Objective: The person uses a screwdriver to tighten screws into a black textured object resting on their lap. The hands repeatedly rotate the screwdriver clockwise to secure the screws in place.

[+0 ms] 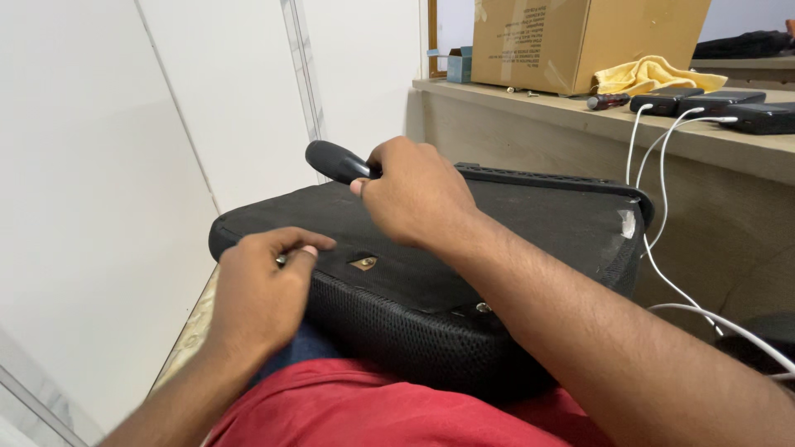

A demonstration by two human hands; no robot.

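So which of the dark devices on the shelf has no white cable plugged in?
The middle device. White cables run into the left device and the right device; none shows at the middle one.

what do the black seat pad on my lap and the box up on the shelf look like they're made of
Seat pad: its top looks like matte black fabric or felt, and its front edge is an open mesh weave, probably synthetic; small metal screws show in it. Box: brown corrugated cardboard, dull, with a torn, creased flap.
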